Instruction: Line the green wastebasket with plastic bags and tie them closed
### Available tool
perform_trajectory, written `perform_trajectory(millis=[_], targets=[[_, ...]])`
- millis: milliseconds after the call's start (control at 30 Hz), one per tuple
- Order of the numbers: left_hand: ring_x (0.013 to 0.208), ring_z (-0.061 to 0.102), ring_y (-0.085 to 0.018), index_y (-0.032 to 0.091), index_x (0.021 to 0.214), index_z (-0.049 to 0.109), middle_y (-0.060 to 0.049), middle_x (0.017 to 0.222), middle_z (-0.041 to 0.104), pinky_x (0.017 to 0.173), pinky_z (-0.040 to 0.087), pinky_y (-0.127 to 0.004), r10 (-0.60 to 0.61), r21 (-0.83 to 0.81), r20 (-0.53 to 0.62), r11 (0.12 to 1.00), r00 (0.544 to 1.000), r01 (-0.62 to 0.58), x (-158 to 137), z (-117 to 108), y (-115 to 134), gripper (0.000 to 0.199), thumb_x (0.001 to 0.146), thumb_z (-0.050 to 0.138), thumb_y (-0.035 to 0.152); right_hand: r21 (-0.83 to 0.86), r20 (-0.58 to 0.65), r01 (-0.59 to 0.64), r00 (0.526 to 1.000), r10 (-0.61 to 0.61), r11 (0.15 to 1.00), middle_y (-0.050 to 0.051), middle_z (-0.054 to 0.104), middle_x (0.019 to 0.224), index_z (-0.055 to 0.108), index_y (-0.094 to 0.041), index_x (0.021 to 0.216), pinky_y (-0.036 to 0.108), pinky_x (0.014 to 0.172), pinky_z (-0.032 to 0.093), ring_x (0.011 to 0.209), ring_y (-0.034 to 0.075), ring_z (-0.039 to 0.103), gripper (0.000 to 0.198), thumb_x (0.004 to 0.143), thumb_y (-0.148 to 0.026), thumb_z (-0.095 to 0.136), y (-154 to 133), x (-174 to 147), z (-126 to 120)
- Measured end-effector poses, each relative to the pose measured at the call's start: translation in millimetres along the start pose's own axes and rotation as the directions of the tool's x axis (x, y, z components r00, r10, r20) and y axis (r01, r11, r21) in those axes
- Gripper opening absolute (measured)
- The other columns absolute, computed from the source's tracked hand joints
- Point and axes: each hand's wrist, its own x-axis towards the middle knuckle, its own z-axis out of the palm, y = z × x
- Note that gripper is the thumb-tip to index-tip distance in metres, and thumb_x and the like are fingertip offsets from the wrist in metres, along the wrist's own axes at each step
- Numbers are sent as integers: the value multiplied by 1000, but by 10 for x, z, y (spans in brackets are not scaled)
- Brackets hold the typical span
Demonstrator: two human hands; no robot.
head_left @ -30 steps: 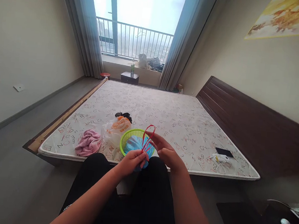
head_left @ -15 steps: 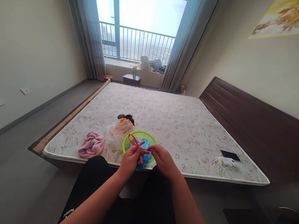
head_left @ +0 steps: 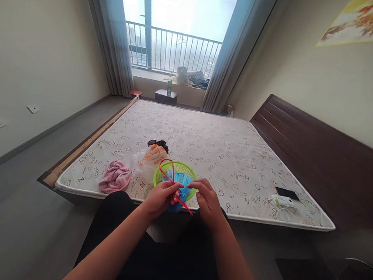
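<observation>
My left hand (head_left: 164,196) is closed, pinching a thin red cord (head_left: 184,204). A loop of the cord rises above the fingers, and a loose end hangs to the lower right. My right hand (head_left: 206,200) is just to the right, its thumb and fingers apart, with nothing visible in it. Behind both hands, a green plastic basket (head_left: 184,165) sits at the mattress edge. A blue plastic bag (head_left: 183,180) lies in the basket, partly hidden by my left hand.
Left of the basket lie a clear plastic bag with orange print (head_left: 153,156), a black bundle (head_left: 158,144) and a pink towel (head_left: 115,177). A black phone (head_left: 287,193) and a white cable (head_left: 285,210) rest on the mattress (head_left: 231,155) at right.
My right hand has let go of the cord and moved slightly right. The cord's end now hangs down to the lower right from my left hand, which has turned a little.
</observation>
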Motion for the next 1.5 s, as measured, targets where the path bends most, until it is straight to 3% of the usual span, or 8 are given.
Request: perform_trajectory(millis=[233, 533, 733, 900, 1033, 1133, 1267, 1500], targets=[[47, 55, -5, 12, 98, 77, -7, 82, 76, 46, 40, -18, -79, 356, 219, 934, 973, -4, -49, -110, 89, 38, 79, 82, 45, 165, 331, -314, 910, 248, 935, 5, 71, 122, 66, -27, 127, 41, 104, 47, 117, 24, 64, 35, 93, -24, 61, 69, 20, 145], [74, 71, -15, 14, 102, 79, -8, 86, 77, 71, 57, -27, -89, 423, 162, 906, 983, 13, -17, -214, 109, 40, 78, 82, 46, -38, 295, -363, 886, 357, 931, 2, 72, 91, 71, -21, 94, 30, 77, 46, 87, 19, 65, 13, 90, -19, 59, 130, 27, 221], [87, 73, -21, 14, 105, 79, -10, 92, 78, 82, 59, -35, 148, 499, 24, 855, 989, -140, 93, -380, 9, 38, 84, 76, 46, -96, 150, -358, 917, 369, 929, 2, 72, 92, 69, -21, 93, 30, 79, 45, 86, 18, 63, 12, 88, -18, 58, 219, -12, 271], [92, 72, -21, 19, 105, 79, -9, 98, 75, 83, 60, -35, 428, 697, 19, 642, 903, -319, 106, -325, -74, 30, 93, 63, 41, 85, 227, -375, 909, 349, 923, 3, 70, 84, 70, -22, 78, 32, 80, 45, 84, 19, 63, 35, 99, -40, 49, 239, -37, 380], [94, 71, -21, 20, 109, 78, -10, 104, 72, 83, 61, -34, 483, 709, 140, 560, 865, -428, 42, -160, -81, 30, 99, 56, 37, 387, 8, -536, 816, 578, 751, 5, 69, 86, 69, -22, 78, 34, 81, 47, 82, 21, 63, 48, 95, -61, 48, 360, -71, 610], [98, 71, -21, 22, 115, 77, -10, 109, 72, 89, 60, -35, 438, 693, 300, 511, 847, -509, 1, -80, -64, 30, 101, 54, 34, 657, 110, -580, 705, 700, 481, 5, 71, 89, 72, -22, 95, 34, 78, 49, 81, 21, 64, 48, 87, -68, 60, 378, -99, 711], [104, 70, -22, 24, 125, 74, -11, 117, 71, 91, 58, -35, 369, 631, 417, 540, 830, -557, 2, -75, -47, 32, 102, 55, 33, 816, 263, -516, 731, 629, 259, 5, 70, 88, 73, -20, 89, 34, 82, 50, 86, 20, 62, 35, 81, -54, 73, 257, -93, 626], [104, 70, -25, 25, 132, 71, -11, 119, 74, 97, 56, -39, 224, 598, 394, 674, 891, -434, -62, -44, 14, 39, 101, 53, 41, 803, 146, -477, 739, 658, 358, 6, 70, 83, 76, -19, 92, 36, 77, 54, 84, 22, 65, 38, 80, -56, 75, 248, -27, 503]])
